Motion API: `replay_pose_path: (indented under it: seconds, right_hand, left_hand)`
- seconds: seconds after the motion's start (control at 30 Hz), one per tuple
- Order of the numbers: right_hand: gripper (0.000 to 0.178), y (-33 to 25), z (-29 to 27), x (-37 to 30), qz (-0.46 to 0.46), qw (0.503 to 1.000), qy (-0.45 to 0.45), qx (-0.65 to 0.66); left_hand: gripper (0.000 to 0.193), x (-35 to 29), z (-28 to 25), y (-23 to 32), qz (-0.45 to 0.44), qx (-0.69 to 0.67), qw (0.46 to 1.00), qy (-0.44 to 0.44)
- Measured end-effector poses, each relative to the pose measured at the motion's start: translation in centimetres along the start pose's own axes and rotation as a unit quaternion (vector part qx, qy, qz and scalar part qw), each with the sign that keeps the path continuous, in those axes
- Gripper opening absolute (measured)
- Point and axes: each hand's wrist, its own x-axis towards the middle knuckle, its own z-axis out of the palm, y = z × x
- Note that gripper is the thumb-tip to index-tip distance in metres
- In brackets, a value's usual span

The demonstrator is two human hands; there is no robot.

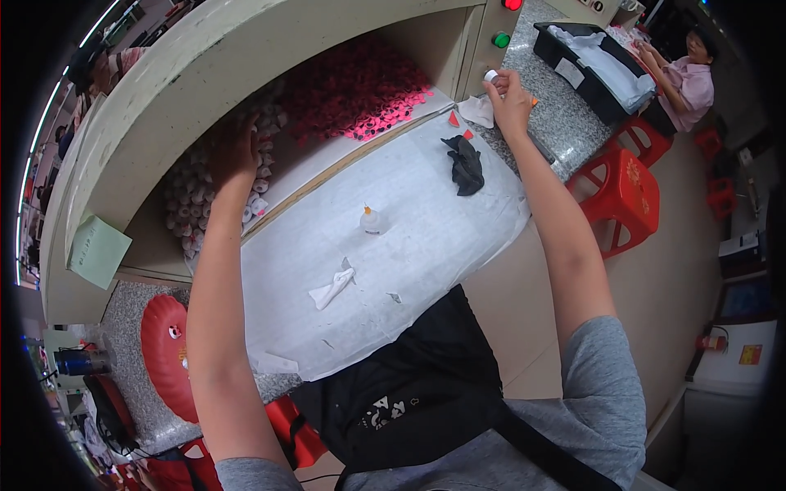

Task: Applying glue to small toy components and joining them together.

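Note:
My left hand (235,153) reaches under the hood of the beige cabinet, into a heap of small white rounded pieces (184,196). Shadow hides its fingers, so its grip cannot be made out. Out to the right, beside the cabinet's end post, my right hand (512,106) pinches a small white cylindrical piece (491,75). An orange tip (534,102) shows by that hand. Between my arms, a small clear bottle with an orange nozzle (371,221) stands upright on the white sheet (286,262). A crumpled white scrap (334,288) lies nearer to me.
Many pink and dark small pieces (360,94) fill the cabinet's far part. A black cloth (465,166) lies on the sheet's right side. Red stools (626,192) and a black bin (585,69) are at right, near a seated person (688,86). A red tray (164,352) sits at left.

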Motion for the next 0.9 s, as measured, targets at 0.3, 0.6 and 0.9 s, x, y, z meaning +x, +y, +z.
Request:
replay_pose_path:
  seconds: [0.3, 0.6, 0.9]
  right_hand:
    - [0.027, 0.2, 0.3, 0.2, -0.004, 1.000, -0.001, 0.009]
    - [0.028, 0.1, -0.2, 0.2, -0.043, 0.998, 0.032, -0.019]
    - [0.032, -5.3, -3.7, -1.7, 0.059, 0.977, 0.012, 0.203]
  left_hand:
    - [0.036, 0.5, -0.7, -0.2, 0.010, -0.004, 1.000, -0.014]
    - [0.034, 0.1, -0.3, 0.1, 0.004, -0.010, 1.000, 0.008]
    - [0.028, -3.4, -8.5, 1.7, -0.141, -0.249, 0.957, -0.052]
